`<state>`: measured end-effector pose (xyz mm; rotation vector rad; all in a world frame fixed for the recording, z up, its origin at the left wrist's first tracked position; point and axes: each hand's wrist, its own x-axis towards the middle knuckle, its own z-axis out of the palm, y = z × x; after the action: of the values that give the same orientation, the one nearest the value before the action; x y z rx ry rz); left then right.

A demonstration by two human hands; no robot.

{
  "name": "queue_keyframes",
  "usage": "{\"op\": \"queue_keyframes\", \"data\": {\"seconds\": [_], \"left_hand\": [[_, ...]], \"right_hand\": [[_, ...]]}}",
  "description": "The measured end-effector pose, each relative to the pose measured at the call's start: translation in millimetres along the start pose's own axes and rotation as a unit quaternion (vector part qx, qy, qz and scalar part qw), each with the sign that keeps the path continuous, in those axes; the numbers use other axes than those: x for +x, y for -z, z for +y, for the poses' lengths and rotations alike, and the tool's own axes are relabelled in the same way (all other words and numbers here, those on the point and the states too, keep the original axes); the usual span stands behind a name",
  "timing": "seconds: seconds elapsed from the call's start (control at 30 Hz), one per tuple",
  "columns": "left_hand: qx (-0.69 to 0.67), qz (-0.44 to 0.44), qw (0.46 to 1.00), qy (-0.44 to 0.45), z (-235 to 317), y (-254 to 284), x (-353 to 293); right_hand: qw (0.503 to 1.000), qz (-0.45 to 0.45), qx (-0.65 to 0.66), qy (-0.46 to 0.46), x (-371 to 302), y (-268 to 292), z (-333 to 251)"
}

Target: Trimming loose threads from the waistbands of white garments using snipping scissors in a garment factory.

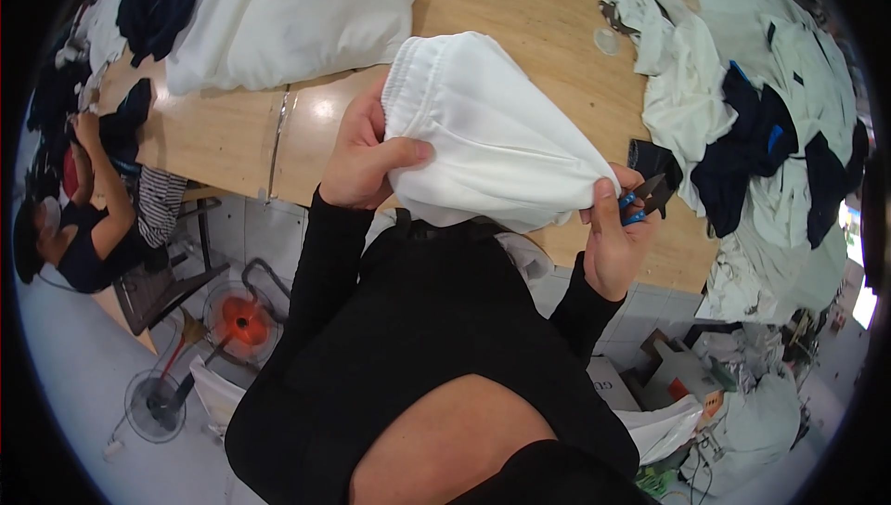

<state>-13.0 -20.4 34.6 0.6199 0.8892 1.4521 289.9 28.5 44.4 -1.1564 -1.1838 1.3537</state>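
Both left grip (365, 157) and right grip (616, 243) pinch smooth white cloth (492, 138), gathered along one edge.

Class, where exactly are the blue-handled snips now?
In the head view, right of centre: the snips sit in the person's right hand, beside the corner of the white garment it pinches.

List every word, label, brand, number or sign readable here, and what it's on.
Pale box below the table, right side: large dark letters, partly visible; not copied out here.
Grey box beside it: orange-red patch, any print too small to read.
White garment between left hand and right hand: no text visible.
Nothing else legible.
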Motion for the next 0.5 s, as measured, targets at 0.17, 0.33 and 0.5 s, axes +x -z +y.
{"op": "queue_keyframes", "data": {"seconds": [0.17, 0.33, 0.5], "left_hand": [[0.028, -0.012, 0.999, -0.013, 9.1, -5.7, -6.1], [0.052, -0.029, 0.997, -0.039, 11.9, -14.4, -8.4], [0.056, -0.042, 0.997, -0.031, 10.7, -18.7, -9.1]], "right_hand": [[1.000, -0.008, -0.019, 0.006, 2.7, -4.7, 1.2], [1.000, 0.005, 0.010, -0.001, 5.5, -1.4, 4.3], [0.999, 0.012, -0.033, 0.006, 5.9, 1.3, 10.4]]}}
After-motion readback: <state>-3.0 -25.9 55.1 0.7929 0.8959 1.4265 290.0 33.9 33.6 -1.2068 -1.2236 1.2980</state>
